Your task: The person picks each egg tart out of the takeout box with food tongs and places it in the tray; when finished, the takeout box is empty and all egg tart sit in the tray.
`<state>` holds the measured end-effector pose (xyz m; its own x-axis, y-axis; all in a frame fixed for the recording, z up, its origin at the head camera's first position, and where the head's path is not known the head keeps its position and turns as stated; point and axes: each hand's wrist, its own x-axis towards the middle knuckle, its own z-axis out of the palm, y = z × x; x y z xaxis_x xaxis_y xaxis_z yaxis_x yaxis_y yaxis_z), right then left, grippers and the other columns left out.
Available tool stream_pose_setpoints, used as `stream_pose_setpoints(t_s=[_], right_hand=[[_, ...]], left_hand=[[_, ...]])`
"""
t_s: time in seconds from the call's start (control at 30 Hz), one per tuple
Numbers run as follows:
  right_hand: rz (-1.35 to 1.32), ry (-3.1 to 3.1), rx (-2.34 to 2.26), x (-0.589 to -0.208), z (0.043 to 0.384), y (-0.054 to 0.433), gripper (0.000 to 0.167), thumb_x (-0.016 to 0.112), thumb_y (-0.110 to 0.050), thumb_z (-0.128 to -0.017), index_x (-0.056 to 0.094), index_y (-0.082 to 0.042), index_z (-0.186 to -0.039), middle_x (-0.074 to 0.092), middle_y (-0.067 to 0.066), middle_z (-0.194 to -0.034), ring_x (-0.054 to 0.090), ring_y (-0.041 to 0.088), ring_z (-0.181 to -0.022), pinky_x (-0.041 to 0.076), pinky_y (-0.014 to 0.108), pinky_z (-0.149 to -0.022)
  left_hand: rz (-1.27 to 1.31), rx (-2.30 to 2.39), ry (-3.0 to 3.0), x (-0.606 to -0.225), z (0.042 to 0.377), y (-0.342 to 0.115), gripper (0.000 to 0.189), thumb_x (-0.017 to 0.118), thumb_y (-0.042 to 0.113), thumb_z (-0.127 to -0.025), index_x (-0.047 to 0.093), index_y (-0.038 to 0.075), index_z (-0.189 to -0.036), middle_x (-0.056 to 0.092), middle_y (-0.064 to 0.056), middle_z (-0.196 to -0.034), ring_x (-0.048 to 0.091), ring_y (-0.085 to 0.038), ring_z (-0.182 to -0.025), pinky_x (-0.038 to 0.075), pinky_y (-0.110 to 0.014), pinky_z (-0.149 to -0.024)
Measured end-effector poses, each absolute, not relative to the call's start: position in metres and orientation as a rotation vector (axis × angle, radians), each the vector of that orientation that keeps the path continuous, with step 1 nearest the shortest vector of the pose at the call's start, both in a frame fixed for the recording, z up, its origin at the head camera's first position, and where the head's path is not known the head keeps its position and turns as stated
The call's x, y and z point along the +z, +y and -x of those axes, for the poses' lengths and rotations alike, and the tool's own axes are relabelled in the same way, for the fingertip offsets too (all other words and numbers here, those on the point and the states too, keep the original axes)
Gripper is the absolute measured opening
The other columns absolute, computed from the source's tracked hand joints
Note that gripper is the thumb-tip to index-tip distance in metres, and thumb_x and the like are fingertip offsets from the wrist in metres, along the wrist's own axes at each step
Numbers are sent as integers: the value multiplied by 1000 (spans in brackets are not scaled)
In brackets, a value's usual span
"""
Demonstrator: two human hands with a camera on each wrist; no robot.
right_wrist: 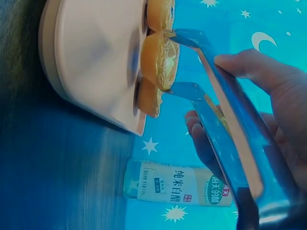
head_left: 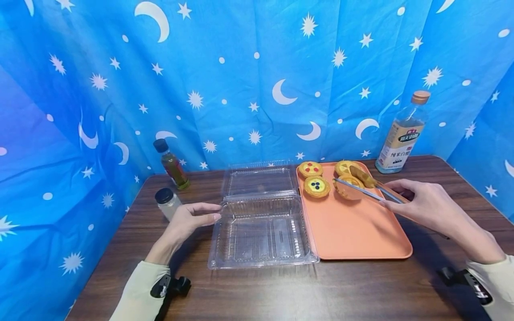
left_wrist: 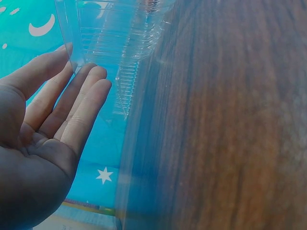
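Observation:
My right hand holds metal tongs with wood-coloured strips. The tong tips sit on either side of an egg tart at the tray's right; whether the tart is raised off the tray I cannot tell. Behind it lies a tart with yellow pieces. To its left are one with red pieces and one with dark berries. My left hand, fingers fairly straight, touches the left rim of a clear plastic box with its thumb and fingertips. The box's lid is folded back.
An orange tray lies right of the box. A large vinegar bottle stands at the back right. A small dark-capped oil bottle and a black-lidded jar stand at the left. A blue patterned curtain hangs behind the table.

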<state>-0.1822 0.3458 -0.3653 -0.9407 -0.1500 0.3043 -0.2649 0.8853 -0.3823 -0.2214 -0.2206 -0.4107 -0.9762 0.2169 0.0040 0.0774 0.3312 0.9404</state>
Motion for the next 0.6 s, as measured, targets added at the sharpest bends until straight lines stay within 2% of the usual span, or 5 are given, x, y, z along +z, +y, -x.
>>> stream_pose_setpoints(t_s=[0.6], right_hand=[[-309, -2834, 612, -367, 185, 352, 47, 85, -30, -91, 72, 5, -121, 74, 6, -89, 63, 16, -74, 48, 35, -61]], left_hand=[[-248, 1698, 2478, -409, 220, -220, 38, 87, 23, -92, 78, 3, -123, 77, -10, -121, 70, -22, -115, 52, -30, -98]])
